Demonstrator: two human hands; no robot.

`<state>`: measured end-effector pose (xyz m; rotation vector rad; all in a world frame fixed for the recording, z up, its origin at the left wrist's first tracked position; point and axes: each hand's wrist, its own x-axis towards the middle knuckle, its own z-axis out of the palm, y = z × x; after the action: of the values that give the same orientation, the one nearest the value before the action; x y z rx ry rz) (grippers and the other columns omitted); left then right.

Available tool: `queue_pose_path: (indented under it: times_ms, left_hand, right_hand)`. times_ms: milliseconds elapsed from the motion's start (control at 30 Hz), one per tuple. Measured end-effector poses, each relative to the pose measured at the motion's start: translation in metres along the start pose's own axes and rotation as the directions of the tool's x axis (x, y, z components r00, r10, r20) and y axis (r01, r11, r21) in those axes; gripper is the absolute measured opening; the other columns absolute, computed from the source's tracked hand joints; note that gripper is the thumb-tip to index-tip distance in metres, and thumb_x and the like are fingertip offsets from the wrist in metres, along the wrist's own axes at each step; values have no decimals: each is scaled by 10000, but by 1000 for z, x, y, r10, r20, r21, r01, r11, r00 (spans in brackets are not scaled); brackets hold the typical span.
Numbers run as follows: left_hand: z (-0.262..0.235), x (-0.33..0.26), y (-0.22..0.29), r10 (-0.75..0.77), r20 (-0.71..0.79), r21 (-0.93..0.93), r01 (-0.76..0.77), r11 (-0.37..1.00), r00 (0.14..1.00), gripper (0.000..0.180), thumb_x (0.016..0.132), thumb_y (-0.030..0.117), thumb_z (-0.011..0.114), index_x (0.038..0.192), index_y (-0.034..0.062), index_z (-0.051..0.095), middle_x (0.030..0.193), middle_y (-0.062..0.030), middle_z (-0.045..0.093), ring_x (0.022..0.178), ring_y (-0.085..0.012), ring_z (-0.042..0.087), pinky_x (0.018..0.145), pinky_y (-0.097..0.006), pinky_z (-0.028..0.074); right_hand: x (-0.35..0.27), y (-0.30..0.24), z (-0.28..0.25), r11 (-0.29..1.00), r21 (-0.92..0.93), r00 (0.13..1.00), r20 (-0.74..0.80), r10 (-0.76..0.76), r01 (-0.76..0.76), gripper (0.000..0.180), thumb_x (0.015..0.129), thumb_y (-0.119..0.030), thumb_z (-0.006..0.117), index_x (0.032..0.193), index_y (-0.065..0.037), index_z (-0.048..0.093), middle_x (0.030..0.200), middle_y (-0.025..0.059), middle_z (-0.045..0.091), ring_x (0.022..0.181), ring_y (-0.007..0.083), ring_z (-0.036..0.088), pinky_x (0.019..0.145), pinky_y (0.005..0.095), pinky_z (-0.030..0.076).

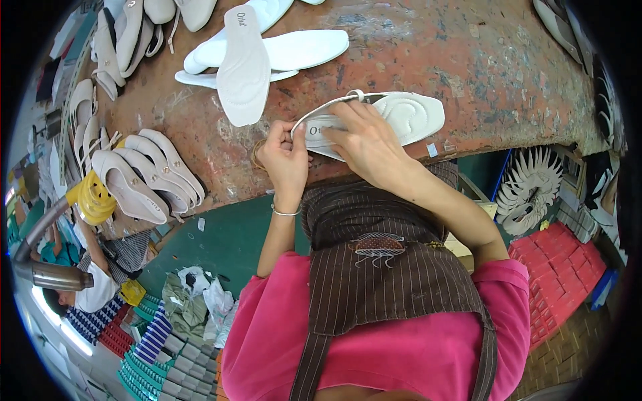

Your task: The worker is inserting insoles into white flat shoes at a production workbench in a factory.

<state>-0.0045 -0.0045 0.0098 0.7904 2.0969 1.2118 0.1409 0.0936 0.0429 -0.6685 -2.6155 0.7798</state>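
A white sandal (416,119) lies near the front edge of the workbench, its square toe to the right and its heel to the left. It has a stitched, padded footbed and a thin pale strap (321,108) arching over the heel end. My left hand (285,157) is closed at the heel, thumb and fingers pinching the strap near the sandal's edge. Across the middle of the sandal lies my right hand (368,137), its bent fingers pressed on the footbed by the heel. My right thumb is hidden.
Ahead, a loose white insole (242,80) lies across several white soles (304,50). Pale shoes (137,184) line the bench's left side, beside a yellow-wrapped metal pipe (95,198). A ring of pale pieces (531,190) and red stacked pieces (555,281) stand lower right. Another person (93,291) is at far left.
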Motion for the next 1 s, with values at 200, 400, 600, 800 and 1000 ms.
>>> queue_pose_path:
  times_ms: [200,400,600,800,1000]
  left_hand:
    - [3,3,-1,-6,-29,43,7,999,1000,162,915,86,654,796,17,570,493,-17,503,403,-78,486,399,-278,342]
    - [0,4,0,31,-10,119,-29,992,999,168,913,79,641,783,20,553,482,-46,493,395,-119,513,412,-313,352]
    - [-3,2,9,-13,69,103,6,995,998,166,924,91,625,800,19,540,502,-62,534,410,-144,565,401,-324,403]
    - [26,-38,24,-110,383,113,72,991,917,180,882,156,657,837,10,561,613,-161,643,477,-269,623,471,-381,479]
    - [56,-23,47,104,312,347,-215,913,944,219,839,210,698,859,7,617,667,-196,654,591,-369,649,582,-443,497]
  right_hand:
    - [0,4,-12,949,-252,982,65,-179,190,223,740,-145,624,914,-62,735,1035,87,589,1035,234,554,943,360,433]
    - [0,6,-10,962,-122,968,93,-234,245,253,738,-158,628,944,-74,748,1086,68,618,1049,226,555,968,346,434]
    - [-4,7,-24,965,-210,978,165,-125,159,284,700,-84,671,970,-92,758,1178,86,642,1116,265,567,981,382,445]
    - [26,58,-48,898,-304,858,-496,135,-317,363,742,-141,726,1097,-71,698,1110,115,655,1000,322,613,874,414,494]
    - [25,37,-86,843,402,900,-94,426,-357,426,734,-136,718,1133,-23,622,1159,177,613,1048,373,597,882,430,491]
